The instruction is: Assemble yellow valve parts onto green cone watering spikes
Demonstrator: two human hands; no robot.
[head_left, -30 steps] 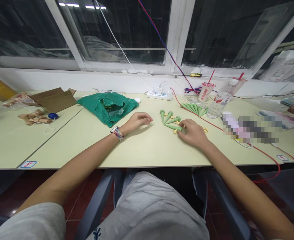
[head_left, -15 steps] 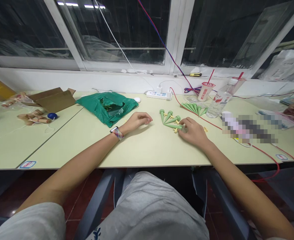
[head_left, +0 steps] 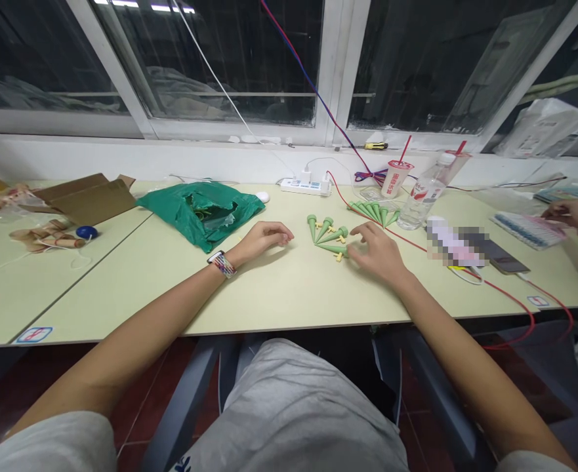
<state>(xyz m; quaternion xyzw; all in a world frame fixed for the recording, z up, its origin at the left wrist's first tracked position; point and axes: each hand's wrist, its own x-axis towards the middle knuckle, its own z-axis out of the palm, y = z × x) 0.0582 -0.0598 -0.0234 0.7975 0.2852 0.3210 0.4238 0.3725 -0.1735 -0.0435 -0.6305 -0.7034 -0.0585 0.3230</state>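
My left hand (head_left: pixel 264 240) rests on the pale green table (head_left: pixel 289 288), loosely curled and holding nothing, with a woven multicolour watch strap (head_left: pixel 224 265) on the wrist. My right hand (head_left: pixel 378 254) sits just right of several green plastic cone spikes (head_left: pixel 328 233), its spread fingertips close to the lowest spike (head_left: pixel 332 249). Small yellow plastic pieces (head_left: pixel 338 256) lie beside that spike. A second row of green cones (head_left: pixel 372 211) lies farther back, beyond my right hand.
A green plastic bag (head_left: pixel 201 214) lies left of my hands, by a cardboard box (head_left: pixel 86 198). Along the back stand a power strip (head_left: pixel 304 187), a cup with a straw (head_left: pixel 395 178) and a water bottle (head_left: pixel 420 198). A red cable (head_left: pixel 401 233) crosses the table. A co-worker's hand (head_left: pixel 569 213) is at far right.
My right hand has lifted off the green cone and drawn slightly back, fingers spreading. My left hand has stayed put. The whole view has shifted slightly left.
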